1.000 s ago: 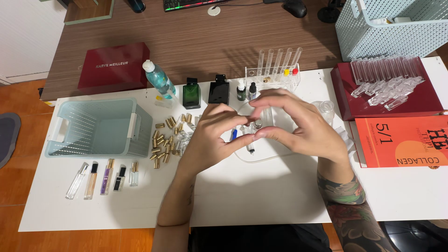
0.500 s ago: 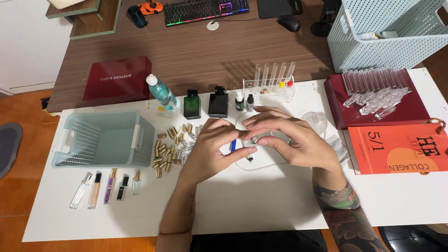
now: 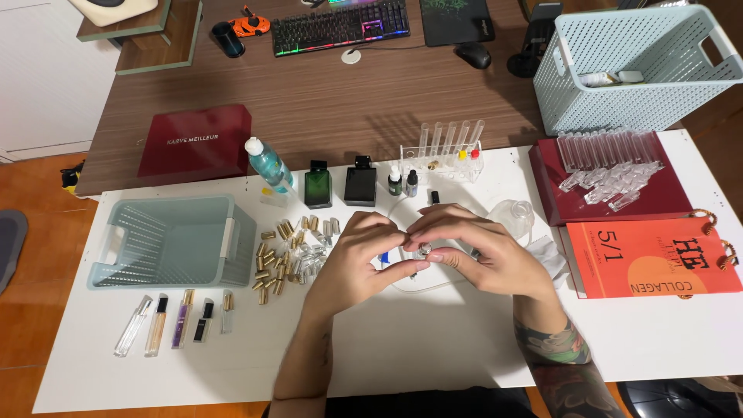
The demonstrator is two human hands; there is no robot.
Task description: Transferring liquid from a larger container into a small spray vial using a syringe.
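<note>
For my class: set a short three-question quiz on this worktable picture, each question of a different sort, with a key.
1. True or false: the left hand and right hand meet over a small clear vial.
2. What lies just right of the pale green basket? A) gold caps B) test tubes C) a keyboard
3. Fill in: the green bottle stands beside a ___ bottle.

Key: 1 true; 2 A, the gold caps; 3 black, the black bottle.

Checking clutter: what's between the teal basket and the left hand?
In the head view, a scatter of small gold caps lies between the teal basket and the left hand.
</note>
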